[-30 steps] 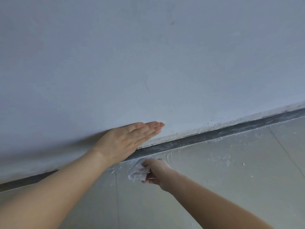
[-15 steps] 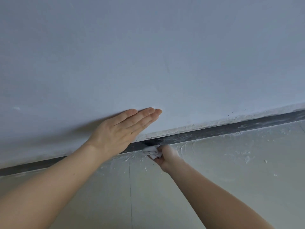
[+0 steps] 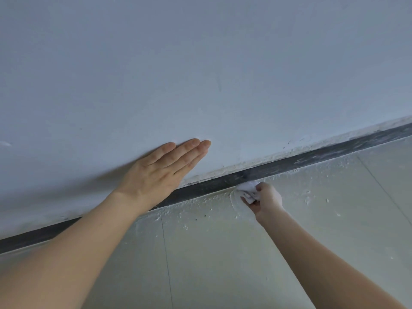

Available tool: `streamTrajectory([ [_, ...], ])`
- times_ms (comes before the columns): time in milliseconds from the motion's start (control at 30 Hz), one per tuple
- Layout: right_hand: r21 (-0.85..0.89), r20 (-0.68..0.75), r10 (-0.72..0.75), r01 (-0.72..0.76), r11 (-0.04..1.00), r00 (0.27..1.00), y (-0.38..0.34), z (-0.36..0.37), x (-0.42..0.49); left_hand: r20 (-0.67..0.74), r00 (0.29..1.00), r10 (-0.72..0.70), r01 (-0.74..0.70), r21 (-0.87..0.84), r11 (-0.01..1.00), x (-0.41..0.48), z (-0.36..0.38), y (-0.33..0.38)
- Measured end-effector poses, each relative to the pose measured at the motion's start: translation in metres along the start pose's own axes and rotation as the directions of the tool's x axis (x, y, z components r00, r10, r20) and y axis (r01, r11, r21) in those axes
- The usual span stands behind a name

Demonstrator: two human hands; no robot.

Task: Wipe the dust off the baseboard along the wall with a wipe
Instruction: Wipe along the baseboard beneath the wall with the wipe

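Observation:
A dark grey baseboard (image 3: 312,156) runs slantwise along the foot of a pale wall (image 3: 200,63), with dusty white streaks toward its right end. My right hand (image 3: 266,198) is closed on a crumpled white wipe (image 3: 247,189), which presses against the lower edge of the baseboard where it meets the floor. My left hand (image 3: 162,172) lies flat against the wall just above the baseboard, fingers straight and together, holding nothing. It covers a short stretch of the baseboard.
The tiled floor (image 3: 223,264) below the baseboard is speckled with white plaster crumbs and dust, thickest near the wall. Thin tile joints cross the floor. A rough white plaster edge tops the baseboard.
My right hand has carried the wipe up from the floor onto the baseboard and then rightward along it. My left hand stays flat on the wall.

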State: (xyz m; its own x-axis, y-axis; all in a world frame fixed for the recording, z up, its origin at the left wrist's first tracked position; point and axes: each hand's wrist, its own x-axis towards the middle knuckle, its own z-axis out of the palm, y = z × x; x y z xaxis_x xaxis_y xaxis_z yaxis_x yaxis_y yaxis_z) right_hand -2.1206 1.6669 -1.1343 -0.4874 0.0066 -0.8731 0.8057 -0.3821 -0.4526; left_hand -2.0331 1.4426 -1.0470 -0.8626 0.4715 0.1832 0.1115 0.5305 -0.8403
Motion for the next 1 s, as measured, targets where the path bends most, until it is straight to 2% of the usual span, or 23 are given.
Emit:
streamTrajectory([
  [133, -0.294, 0.236, 0.182, -0.108, 0.950, 0.954, 0.056, 0.042, -0.033, 0.016, 1.000, 0.012, -0.011, -0.019, 1.000, -0.002, -0.001, 0.002],
  [200, -0.304, 0.296, 0.237, -0.144, 0.942, 0.925, 0.072, 0.062, -0.043, 0.004, 1.000, 0.020, -0.020, -0.017, 1.000, -0.002, -0.001, 0.001],
  [333, -0.185, 0.244, 0.193, -0.150, 0.971, 0.950, 0.065, 0.068, -0.026, -0.004, 1.000, 0.020, -0.020, -0.051, 0.998, -0.002, -0.005, 0.001],
  [567, 0.161, 0.050, -0.035, 0.027, 0.987, 0.998, -0.013, 0.013, -0.012, -0.017, 1.000, -0.006, 0.004, -0.159, 0.987, 0.000, -0.009, -0.004],
  [633, 0.172, -0.007, -0.100, 0.100, 0.980, 0.995, -0.021, 0.002, -0.007, -0.021, 1.000, -0.002, -0.002, -0.184, 0.983, -0.001, -0.010, -0.004],
  [700, 0.058, 0.033, -0.126, 0.124, 0.991, 0.991, -0.011, 0.003, -0.006, -0.016, 1.000, -0.007, 0.003, -0.226, 0.974, -0.001, -0.012, -0.005],
  [767, -0.098, 0.142, -0.059, 0.074, 0.992, 0.988, 0.023, 0.016, -0.009, -0.001, 1.000, -0.003, 0.002, -0.292, 0.956, -0.002, -0.015, -0.007],
  [833, -0.226, 0.227, 0.117, -0.064, 0.972, 0.967, 0.066, 0.034, -0.021, 0.009, 1.000, 0.008, -0.005, -0.358, 0.934, -0.003, -0.017, -0.011],
  [900, -0.321, 0.246, 0.260, -0.174, 0.931, 0.934, 0.106, 0.054, -0.035, 0.017, 1.000, 0.024, -0.015, -0.410, 0.912, -0.003, -0.018, -0.015],
  [1000, -0.339, 0.345, 0.373, -0.256, 0.905, 0.861, 0.137, 0.080, -0.050, 0.012, 0.999, 0.040, -0.031, -0.450, 0.893, -0.002, -0.020, -0.021],
])
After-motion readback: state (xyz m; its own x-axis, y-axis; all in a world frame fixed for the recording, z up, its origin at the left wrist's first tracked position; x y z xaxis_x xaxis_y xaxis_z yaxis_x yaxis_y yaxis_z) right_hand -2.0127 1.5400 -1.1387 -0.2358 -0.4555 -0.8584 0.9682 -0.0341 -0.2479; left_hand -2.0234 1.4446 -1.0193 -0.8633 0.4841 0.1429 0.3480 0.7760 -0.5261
